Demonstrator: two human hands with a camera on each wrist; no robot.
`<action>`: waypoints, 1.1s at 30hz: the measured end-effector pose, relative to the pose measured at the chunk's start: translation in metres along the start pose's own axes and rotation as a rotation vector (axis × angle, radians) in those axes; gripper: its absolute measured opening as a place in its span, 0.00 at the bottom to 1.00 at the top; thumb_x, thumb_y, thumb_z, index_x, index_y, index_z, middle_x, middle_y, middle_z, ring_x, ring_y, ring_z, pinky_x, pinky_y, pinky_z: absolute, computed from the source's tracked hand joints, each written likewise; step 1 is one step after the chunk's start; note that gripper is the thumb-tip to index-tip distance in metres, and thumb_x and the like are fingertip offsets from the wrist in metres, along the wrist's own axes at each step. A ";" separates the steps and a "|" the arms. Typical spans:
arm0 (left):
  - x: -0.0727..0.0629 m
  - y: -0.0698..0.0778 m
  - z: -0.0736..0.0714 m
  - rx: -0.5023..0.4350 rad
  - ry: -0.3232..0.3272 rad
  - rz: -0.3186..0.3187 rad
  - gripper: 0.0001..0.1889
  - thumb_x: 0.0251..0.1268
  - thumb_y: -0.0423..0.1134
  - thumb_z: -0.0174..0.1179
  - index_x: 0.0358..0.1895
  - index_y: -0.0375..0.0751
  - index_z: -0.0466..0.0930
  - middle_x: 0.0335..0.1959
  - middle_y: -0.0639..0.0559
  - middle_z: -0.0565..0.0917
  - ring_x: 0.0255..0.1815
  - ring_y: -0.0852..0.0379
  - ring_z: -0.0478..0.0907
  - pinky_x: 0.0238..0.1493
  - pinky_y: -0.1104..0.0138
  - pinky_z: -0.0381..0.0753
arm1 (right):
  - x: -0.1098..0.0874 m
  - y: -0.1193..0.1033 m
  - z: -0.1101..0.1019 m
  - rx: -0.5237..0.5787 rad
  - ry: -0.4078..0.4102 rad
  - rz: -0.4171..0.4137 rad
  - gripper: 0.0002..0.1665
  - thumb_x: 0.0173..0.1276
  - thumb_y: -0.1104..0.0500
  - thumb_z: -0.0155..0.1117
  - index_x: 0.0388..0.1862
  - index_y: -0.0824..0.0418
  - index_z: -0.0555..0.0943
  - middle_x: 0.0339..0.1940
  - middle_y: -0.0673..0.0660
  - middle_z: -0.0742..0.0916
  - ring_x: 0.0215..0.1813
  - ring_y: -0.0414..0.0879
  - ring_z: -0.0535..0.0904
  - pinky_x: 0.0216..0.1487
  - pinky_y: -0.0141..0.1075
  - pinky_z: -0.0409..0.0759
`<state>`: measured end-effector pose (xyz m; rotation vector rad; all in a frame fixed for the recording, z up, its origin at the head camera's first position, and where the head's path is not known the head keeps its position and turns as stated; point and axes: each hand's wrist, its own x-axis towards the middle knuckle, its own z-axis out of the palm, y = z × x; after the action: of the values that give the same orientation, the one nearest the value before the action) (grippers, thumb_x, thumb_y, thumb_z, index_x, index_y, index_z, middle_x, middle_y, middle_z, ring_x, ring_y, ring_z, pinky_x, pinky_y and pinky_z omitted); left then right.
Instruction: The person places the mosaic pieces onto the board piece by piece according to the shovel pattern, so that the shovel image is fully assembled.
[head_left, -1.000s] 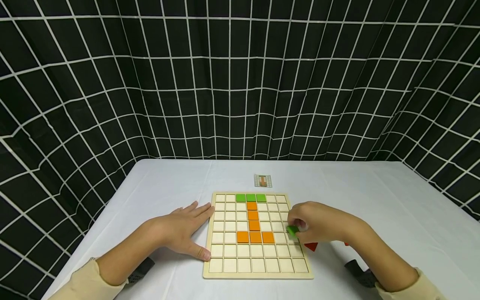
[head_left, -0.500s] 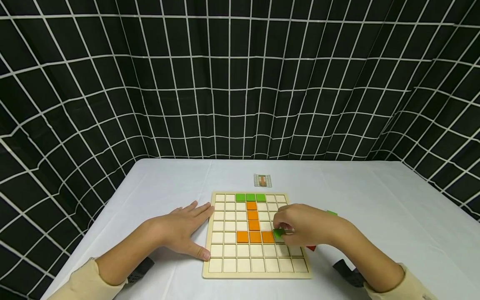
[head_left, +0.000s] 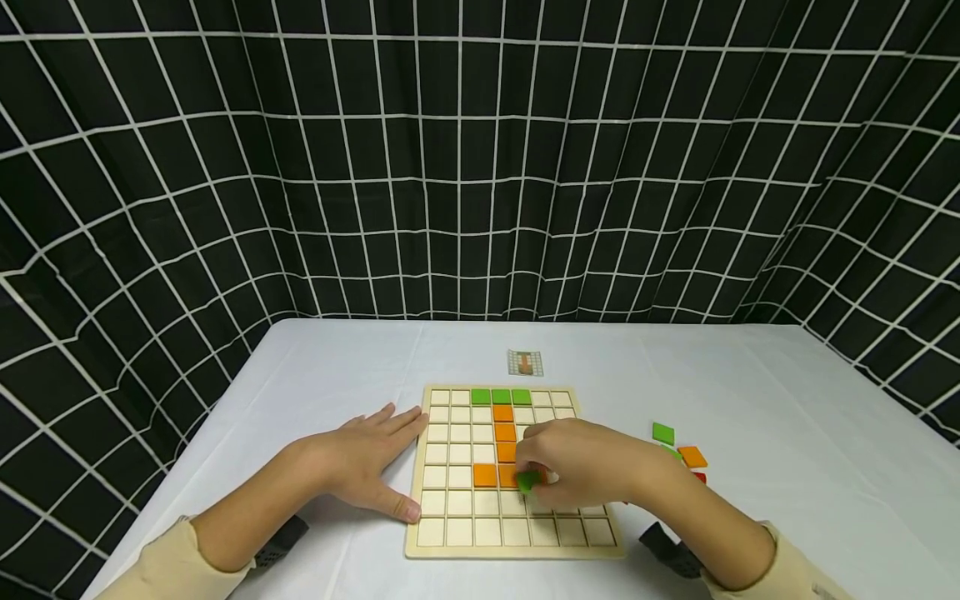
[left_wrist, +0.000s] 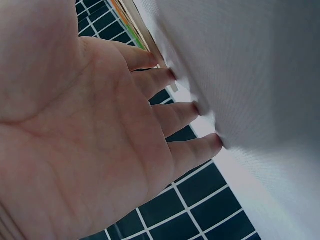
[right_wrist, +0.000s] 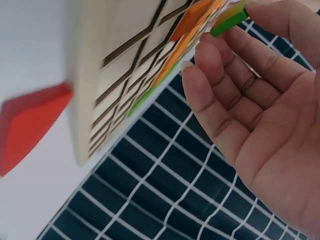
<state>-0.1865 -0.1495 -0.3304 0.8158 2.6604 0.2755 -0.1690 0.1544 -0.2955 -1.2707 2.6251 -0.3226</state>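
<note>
A pale wooden grid board [head_left: 457, 552] lies on the white table. Three green tiles [head_left: 501, 397] sit in its far row, with a column of orange tiles [head_left: 505, 432] below them leading to an orange row. My right hand [head_left: 588, 461] pinches a green tile [head_left: 529, 481] between thumb and fingers, just over the board near the orange row; the right wrist view shows this green tile [right_wrist: 230, 20] too. My left hand [head_left: 367, 461] lies spread at the board's left edge, fingers straight. In the left wrist view its fingertips [left_wrist: 216, 142] touch the cloth.
To the right of the board lie loose green [head_left: 663, 433], orange [head_left: 692, 457] and red tiles [head_left: 701, 477], partly behind my right forearm. A red tile [right_wrist: 35, 125] shows close by in the right wrist view. Beyond the board lies a small pattern card [head_left: 525, 362].
My right hand has carried the green tile leftward from the board's right edge to the orange row. Loose tiles on the right have come into sight. The left hand stays put.
</note>
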 end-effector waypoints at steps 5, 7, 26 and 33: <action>-0.001 0.000 0.000 0.002 -0.001 -0.006 0.64 0.46 0.78 0.63 0.82 0.46 0.49 0.81 0.49 0.51 0.80 0.40 0.44 0.75 0.42 0.50 | 0.009 -0.012 0.001 -0.024 -0.008 -0.024 0.06 0.60 0.63 0.71 0.36 0.54 0.85 0.29 0.40 0.78 0.31 0.35 0.70 0.33 0.28 0.73; -0.001 0.000 0.000 0.003 0.001 -0.006 0.64 0.46 0.79 0.62 0.82 0.46 0.49 0.81 0.49 0.51 0.80 0.40 0.44 0.75 0.42 0.50 | 0.012 -0.015 0.002 -0.033 -0.008 -0.033 0.05 0.62 0.62 0.71 0.36 0.54 0.85 0.29 0.40 0.78 0.30 0.35 0.70 0.33 0.27 0.73; 0.000 0.001 0.001 0.016 0.000 -0.001 0.64 0.46 0.79 0.62 0.82 0.45 0.48 0.81 0.48 0.51 0.80 0.39 0.44 0.75 0.42 0.50 | 0.034 -0.031 0.014 -0.098 -0.060 -0.076 0.06 0.59 0.63 0.73 0.32 0.55 0.83 0.28 0.42 0.78 0.27 0.34 0.70 0.31 0.24 0.72; 0.000 0.000 0.000 0.024 0.003 -0.002 0.64 0.46 0.79 0.61 0.82 0.45 0.49 0.81 0.48 0.52 0.80 0.39 0.44 0.74 0.42 0.50 | 0.037 -0.032 0.018 -0.151 -0.042 -0.077 0.08 0.57 0.62 0.74 0.31 0.56 0.81 0.26 0.41 0.76 0.25 0.34 0.68 0.27 0.25 0.70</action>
<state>-0.1864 -0.1490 -0.3307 0.8211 2.6725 0.2448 -0.1628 0.1039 -0.3069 -1.4124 2.6124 -0.1098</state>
